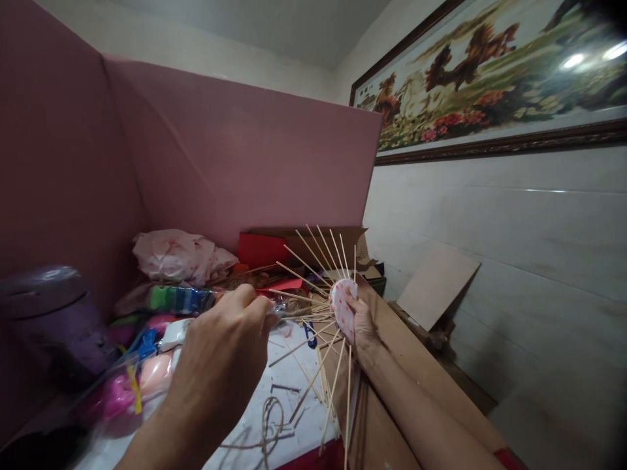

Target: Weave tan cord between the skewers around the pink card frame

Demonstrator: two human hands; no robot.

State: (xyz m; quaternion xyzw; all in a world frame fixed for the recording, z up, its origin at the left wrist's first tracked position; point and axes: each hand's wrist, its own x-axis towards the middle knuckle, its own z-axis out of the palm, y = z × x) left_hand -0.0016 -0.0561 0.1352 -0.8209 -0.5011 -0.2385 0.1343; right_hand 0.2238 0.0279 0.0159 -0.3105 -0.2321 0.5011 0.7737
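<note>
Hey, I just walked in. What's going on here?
A person's right hand holds a spotted round disc with thin sticks fanning out from it. Their left hand is curled near the tips of some sticks; whether it pinches anything is hard to tell. Below, a loose loop of twine lies on a white sheet.

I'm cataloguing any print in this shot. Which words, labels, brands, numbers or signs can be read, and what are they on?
No text can be read.
Framed horse picture: tiny dark marks near its upper left corner, too small to read.
Purple canister: dark markings, too blurred to tell whether they are lettering.
Spotted disc in the right hand: reddish spots, no visible lettering.
</note>
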